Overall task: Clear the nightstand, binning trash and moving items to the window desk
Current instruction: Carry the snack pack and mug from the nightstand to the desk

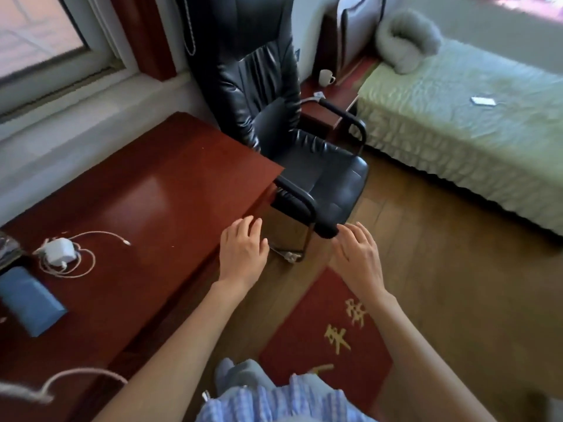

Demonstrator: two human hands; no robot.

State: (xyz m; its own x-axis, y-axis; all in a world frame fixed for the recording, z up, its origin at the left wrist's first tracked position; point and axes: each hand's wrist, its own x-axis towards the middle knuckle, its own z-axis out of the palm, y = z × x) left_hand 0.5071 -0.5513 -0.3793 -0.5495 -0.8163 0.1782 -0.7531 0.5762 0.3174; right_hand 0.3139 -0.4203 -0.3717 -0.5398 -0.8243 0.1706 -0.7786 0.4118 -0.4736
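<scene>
The dark red nightstand point(327, 95) stands far back between the chair and the bed. A white cup point(326, 77) and a small pale item point(318, 94) sit on it. The red window desk point(146, 202) is at my left, carrying a white charger with its coiled cable point(59, 250) and a blue flat case point(29, 300). My left hand point(242, 254) hovers by the desk's near corner, fingers apart and empty. My right hand point(358, 257) is spread just below the chair's front armrest, also empty.
A black leather office chair point(292, 141) stands between the desk and the nightstand. A bed with a green cover point(457, 123) fills the right, with a grey fluffy pillow point(406, 38) and a small flat white object point(483, 101). A red mat point(329, 336) lies on the wooden floor.
</scene>
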